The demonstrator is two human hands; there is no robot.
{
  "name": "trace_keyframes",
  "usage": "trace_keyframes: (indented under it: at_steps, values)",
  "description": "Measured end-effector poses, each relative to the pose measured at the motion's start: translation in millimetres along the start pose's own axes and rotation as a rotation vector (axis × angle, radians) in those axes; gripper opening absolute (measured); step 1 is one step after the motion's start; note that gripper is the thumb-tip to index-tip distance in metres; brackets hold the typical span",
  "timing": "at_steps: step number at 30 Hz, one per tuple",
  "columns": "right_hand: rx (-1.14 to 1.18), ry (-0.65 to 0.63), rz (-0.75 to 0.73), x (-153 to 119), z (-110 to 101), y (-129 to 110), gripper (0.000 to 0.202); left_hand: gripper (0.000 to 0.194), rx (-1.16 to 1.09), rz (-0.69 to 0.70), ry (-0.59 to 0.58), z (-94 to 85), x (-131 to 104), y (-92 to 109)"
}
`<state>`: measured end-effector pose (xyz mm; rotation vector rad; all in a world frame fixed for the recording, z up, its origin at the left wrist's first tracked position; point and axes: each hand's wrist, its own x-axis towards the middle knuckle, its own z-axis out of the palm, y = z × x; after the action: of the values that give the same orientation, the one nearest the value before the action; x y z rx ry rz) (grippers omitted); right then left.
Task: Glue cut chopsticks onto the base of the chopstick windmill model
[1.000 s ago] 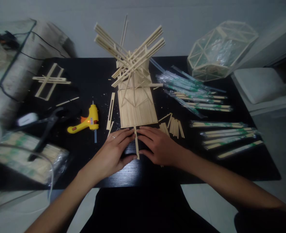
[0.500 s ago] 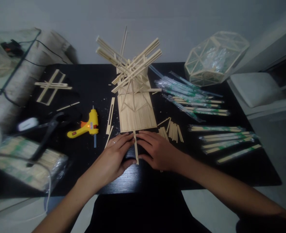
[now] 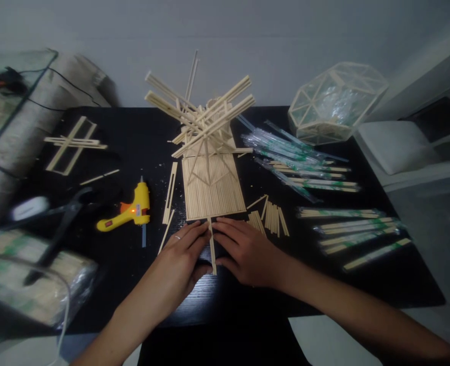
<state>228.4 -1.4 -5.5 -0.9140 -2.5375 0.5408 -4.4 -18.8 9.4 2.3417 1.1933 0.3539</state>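
Observation:
Short wooden sticks [image 3: 212, 249] lie side by side on the table, pointing away from me, just in front of a wooden stick model. My left hand [image 3: 184, 249] presses on them from the left with fingers and thumb. From the right, my right hand [image 3: 247, 249] pushes against the same sticks. Their far end is close to the front edge of the model's slatted base [image 3: 214, 195]; whether they touch it I cannot tell. Crossed stick blades [image 3: 209, 119] rise above that base.
A yellow glue gun [image 3: 139, 208] lies left, near pliers [image 3: 62, 229] and a crossed stick frame [image 3: 74, 145]. Cut sticks [image 3: 274, 218] and wrapped chopstick packs [image 3: 354, 226] lie right. A faceted stick-framed container [image 3: 335, 104] stands at the back right; a large wrapped bundle [image 3: 30, 279] lies front left.
The whole scene sits slightly lower in view, as the camera has tilted. Both hands keep their hold on the sticks, with little visible movement.

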Motion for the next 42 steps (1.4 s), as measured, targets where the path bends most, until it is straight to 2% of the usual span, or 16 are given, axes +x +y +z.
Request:
trace_keyframes:
  at_steps: [19, 26, 42]
  values:
    - [0.031, -0.015, 0.006, -0.8, 1.1, 1.7, 0.041, 0.059, -0.01, -0.002, 0.044, 0.4, -0.7, 2.1]
    - [-0.001, 0.007, -0.02, -1.3, 4.4, 4.4, 0.043, 0.059, -0.004, -0.01, 0.005, -2.5, -0.3, 1.9]
    - [0.003, 0.019, -0.016, -1.1, 2.1, 2.3, 0.042, 0.058, 0.009, 0.007, 0.003, -1.7, -0.5, -3.2]
